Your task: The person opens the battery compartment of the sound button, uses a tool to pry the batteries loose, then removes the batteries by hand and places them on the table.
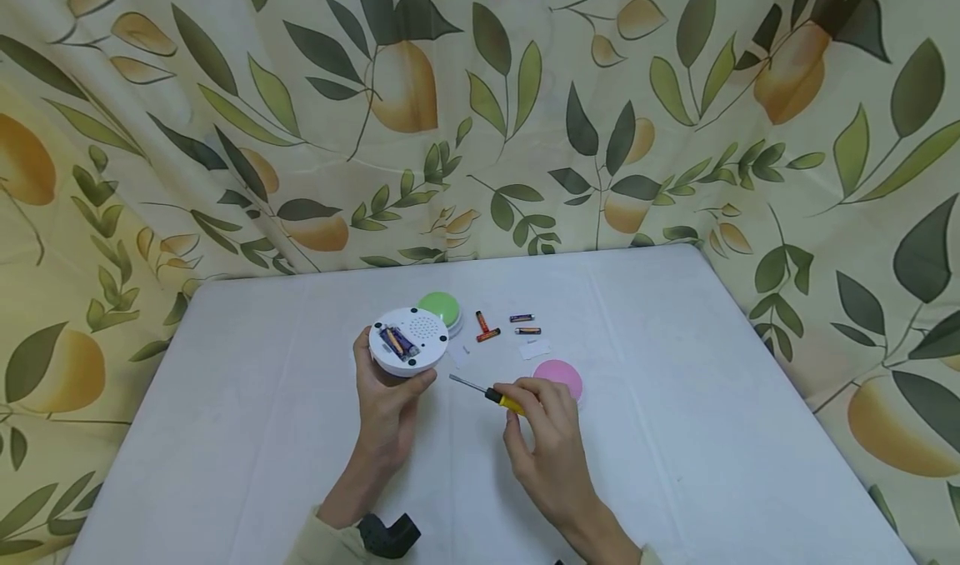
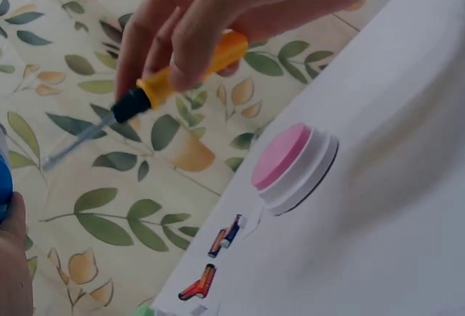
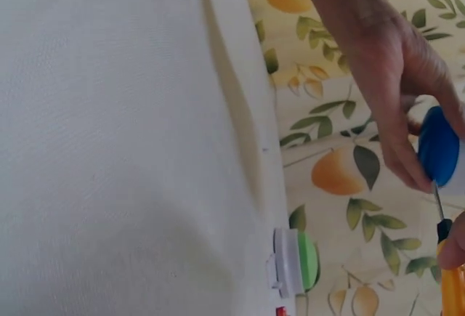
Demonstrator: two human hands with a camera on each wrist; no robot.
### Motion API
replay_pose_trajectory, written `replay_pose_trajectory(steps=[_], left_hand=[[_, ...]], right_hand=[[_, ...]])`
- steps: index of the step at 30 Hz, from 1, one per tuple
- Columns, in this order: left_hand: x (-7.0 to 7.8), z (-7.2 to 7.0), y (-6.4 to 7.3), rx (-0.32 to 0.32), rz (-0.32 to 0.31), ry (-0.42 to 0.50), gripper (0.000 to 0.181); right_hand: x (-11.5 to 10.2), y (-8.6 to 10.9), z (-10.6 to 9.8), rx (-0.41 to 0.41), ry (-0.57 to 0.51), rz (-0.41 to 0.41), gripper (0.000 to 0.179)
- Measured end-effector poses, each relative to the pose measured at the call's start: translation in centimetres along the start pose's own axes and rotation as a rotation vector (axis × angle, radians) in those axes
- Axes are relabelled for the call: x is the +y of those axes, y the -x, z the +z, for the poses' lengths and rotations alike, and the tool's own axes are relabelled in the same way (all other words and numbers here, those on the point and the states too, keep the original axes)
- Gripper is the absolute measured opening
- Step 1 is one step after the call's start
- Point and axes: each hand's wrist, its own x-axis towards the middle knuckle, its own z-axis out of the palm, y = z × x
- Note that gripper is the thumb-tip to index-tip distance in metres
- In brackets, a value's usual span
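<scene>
My left hand (image 1: pixel 386 415) grips a round white device (image 1: pixel 427 350), holding it above the table with its underside facing up. That underside has small dark feet, a patch of speaker holes and an uncovered battery compartment with batteries (image 1: pixel 397 342) in it. Its other face (image 3: pixel 438 145) is blue, as the right wrist view shows. A screwdriver (image 1: pixel 491 395) with a yellow and black handle is pinched in my right hand (image 1: pixel 551 444). In the head view, the screwdriver's metal tip points left toward the device, a short gap away from it.
Behind the device sits a round green-topped one (image 1: pixel 439 307); a pink-topped one (image 1: pixel 558 375) lies beyond my right hand. Several loose batteries (image 1: pixel 488 335) and a small white piece (image 1: pixel 535 349) lie between them on the white-covered table (image 1: pixel 247 432). A patterned curtain (image 1: pixel 480 190) hangs behind.
</scene>
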Motion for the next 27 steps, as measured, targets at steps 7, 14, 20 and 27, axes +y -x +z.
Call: replay_pose_trajectory(steps=[7,14,20,27], left_hand=[[0.7,-0.1,0.3,-0.044,0.006,-0.033,0.095],[0.9,-0.4,0.5,-0.127,0.026,-0.089,0.095],[0.8,-0.8,0.7,-0.186,0.027,-0.077,0.091],[0.6,-1.3,0.9,-0.302,0.029,-0.047,0.087]], right_hand=[[0.1,-0.5,1.1,-0.095,0.108,-0.009,0.038],[0.1,-0.9,1.8,-0.176,0.153,-0.012,0.032],[0.2,-1.2,2.5,-0.288,0.189,0.036,0.031],[0.6,-1.5,3.1,-0.365,0.212,0.068,0.029]])
